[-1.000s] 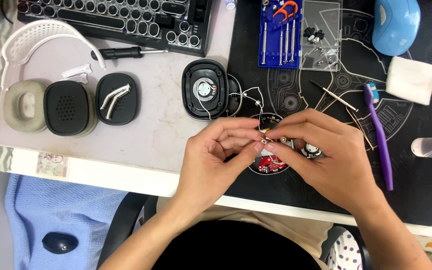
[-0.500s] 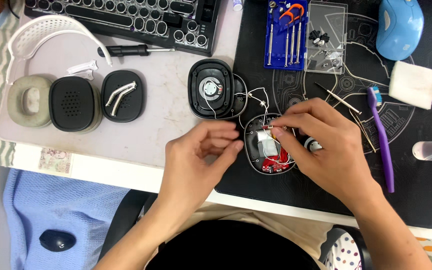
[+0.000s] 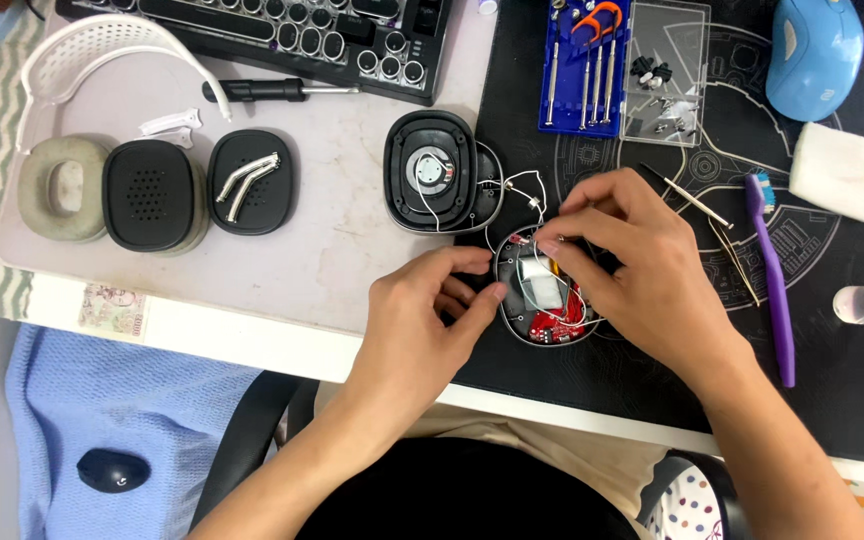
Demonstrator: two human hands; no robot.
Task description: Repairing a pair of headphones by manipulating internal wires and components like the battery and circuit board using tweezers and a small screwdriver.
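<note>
The open earcup [image 3: 544, 300] is being hemmed in by the speaker half [image 3: 432, 172] and thin white wires [image 3: 512, 185] just above it. Room on its right is being taken up by tweezers [image 3: 727, 240] and a purple toothbrush [image 3: 772, 275]. Bare grey table [image 3: 322, 250] is being left free on its left.

Our right hand [image 3: 642, 275] hides part of the open earcup [image 3: 544, 300]; the keyboard [image 3: 282, 35] and blue mouse [image 3: 814, 55] at the desk's far edge are cropped.
</note>
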